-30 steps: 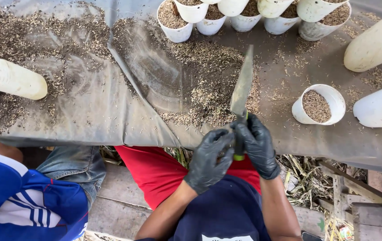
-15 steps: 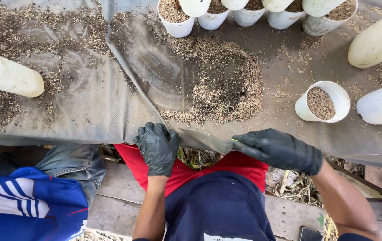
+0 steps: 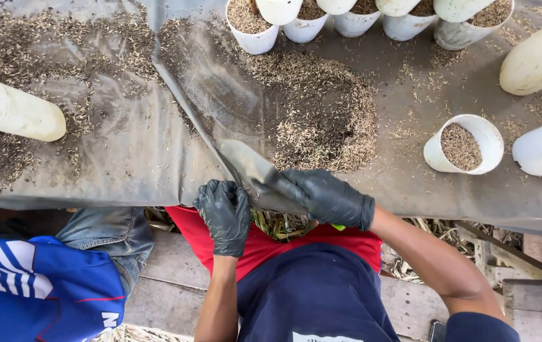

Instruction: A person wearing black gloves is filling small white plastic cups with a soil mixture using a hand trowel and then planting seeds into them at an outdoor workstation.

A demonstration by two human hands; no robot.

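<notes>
gloved right hand (image 3: 328, 197) gripping knife (image 3: 245, 161), left hand (image 3: 223, 209) curled on sheet (image 3: 125, 158) edge

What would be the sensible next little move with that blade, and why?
Probably sweep the blade in the right hand toward the husk pile, gathering it. The flat blade lies low on the grey sheet, the left hand grips the sheet's edge, and a half-filled white tube stands nearby.

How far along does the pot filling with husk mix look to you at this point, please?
Done: several white pots along the back row hold mix, and one filled pot stands apart at the right. In hand: the right hand holds a trowel at the sheet's near edge, while the left hand grips that edge. Left: a large husk pile remains, and a white tube lies on its side.
</notes>
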